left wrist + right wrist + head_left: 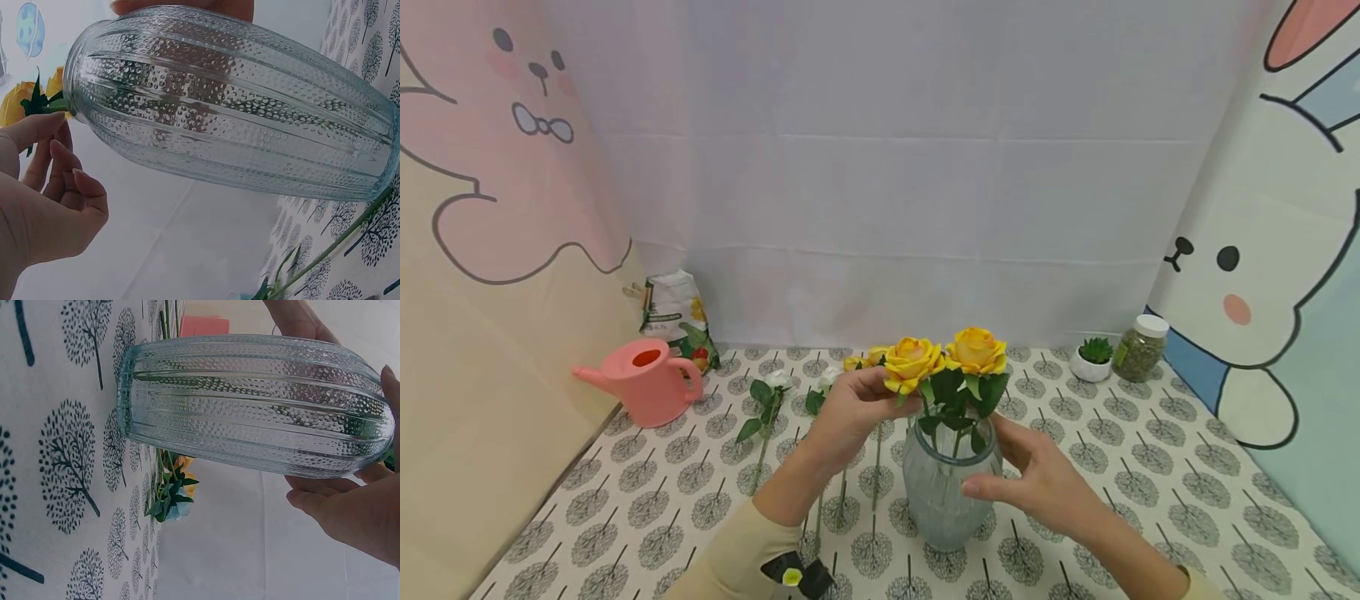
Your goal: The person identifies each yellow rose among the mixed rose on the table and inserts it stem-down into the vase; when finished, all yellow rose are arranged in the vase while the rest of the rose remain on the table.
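Observation:
A ribbed, dimpled glass vase [943,508] stands upright with two artificial yellow roses in it. My left hand [853,417] is at the rim's left side. In the left wrist view its thumb and forefinger pinch the green stem of a yellow rose [19,103] just above the rim. The second yellow rose [976,350] leans to the right, its leaves over the mouth. My right hand [1037,479] holds the vase's upper right side, thumb in front; in the right wrist view its fingers [319,490] lie along the glass. Stems show blurred through the wall.
Left of the vase lie a white rose [777,379] and more white and yellow flowers on the tree-print cloth [670,500]. A pink watering can [651,392] and a printed bag [673,304] stand far left. At back right are a potted succulent [1093,360] and a white-lidded jar [1141,350].

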Motion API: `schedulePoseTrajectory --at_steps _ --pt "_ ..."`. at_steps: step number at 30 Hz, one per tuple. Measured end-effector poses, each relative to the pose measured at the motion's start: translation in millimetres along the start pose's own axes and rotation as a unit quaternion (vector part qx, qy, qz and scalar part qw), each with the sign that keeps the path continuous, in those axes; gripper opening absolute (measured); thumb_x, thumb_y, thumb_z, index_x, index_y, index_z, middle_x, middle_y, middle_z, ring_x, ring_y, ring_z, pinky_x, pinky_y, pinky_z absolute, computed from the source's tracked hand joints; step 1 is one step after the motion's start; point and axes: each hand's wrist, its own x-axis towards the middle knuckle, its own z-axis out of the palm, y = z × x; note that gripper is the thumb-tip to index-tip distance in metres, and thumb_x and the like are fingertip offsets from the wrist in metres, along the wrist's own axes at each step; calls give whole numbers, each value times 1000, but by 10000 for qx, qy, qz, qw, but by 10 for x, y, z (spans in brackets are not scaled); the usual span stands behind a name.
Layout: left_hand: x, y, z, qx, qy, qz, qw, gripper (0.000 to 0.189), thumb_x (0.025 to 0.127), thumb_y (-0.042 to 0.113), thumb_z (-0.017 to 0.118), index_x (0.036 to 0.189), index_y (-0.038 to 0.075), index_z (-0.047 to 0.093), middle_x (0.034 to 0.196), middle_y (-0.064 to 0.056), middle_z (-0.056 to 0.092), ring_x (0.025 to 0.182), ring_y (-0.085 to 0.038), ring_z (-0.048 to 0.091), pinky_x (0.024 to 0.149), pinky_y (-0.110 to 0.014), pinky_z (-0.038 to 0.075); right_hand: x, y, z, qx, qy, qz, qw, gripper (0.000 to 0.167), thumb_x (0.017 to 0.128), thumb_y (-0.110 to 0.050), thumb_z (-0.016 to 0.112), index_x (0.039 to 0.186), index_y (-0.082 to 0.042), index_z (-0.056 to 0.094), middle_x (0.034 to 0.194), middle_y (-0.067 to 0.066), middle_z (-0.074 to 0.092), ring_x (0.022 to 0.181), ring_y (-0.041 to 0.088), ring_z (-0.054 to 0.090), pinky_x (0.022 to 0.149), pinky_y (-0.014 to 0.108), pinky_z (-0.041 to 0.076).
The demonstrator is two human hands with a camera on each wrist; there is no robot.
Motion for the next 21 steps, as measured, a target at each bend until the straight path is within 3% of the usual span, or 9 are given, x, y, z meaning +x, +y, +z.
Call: schedulePoseTrajectory --at_steps 6,13,17,21 --pt "5 82 -131 134 530 -280 9981 24 87 -3 68 97 18 74 100 1 72 97 -18 65 85 -29 54 0 6 -8 -34 -9 11 10000 80 88 -12 77 154 1 33 153 17 41 137 37 43 110 39 36" --pt "28 185 -315 366 1458 -67 9886 10 89 4 73 99 8 72 99 -7 69 92 -23 64 88 -33 54 7 -12 -3 51 -1 118 9999 80 88 -12 77 154 1 33 154 15 40 138 35 42 107 25 36" --pt "66 137 -393 458 1762 78 9833 11 89 4 74 99 3 71 93 -8 71 87 -22 65 85 -33 55 4 -10 -4 12 3 94 10000 79 88 -12 77 153 0 34 154 16 40 138 37 42 110 37 36" --pt "132 -19 -470 683 2051 11 9764 14 89 4 75 102 -2 71 90 -6 71 84 -22 66 80 -31 56 1 -6 -7 19 -12 114 9999 78 89 -12 76 153 3 33 154 21 38 138 42 39 109 51 33"
